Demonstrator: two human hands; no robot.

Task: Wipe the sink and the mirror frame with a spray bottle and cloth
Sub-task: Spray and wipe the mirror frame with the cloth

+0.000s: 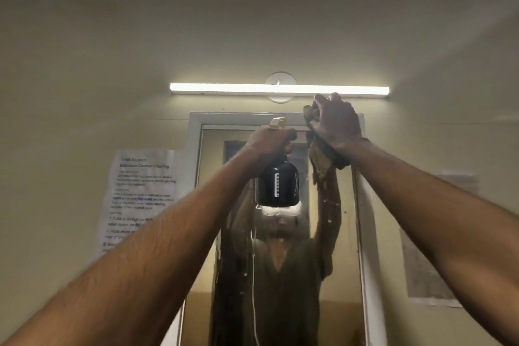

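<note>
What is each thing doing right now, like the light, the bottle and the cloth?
Light bar: on.
Spray bottle: upright, held by left hand.
Cloth: crumpled, pressed on the mirror frame top by right hand.
Paper notice: stuck on wall, wrinkled.

Bathroom, wall mirror (331,233) w/ white frame, strip light (224,88), posted cleaning sheet (140,194)

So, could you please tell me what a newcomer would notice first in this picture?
Two raised arms fill the middle: the left hand grips a dark spray bottle, and the right hand presses a cloth near the top of the mirror frame. A bright strip light glows above, and a printed notice hangs left.
</note>
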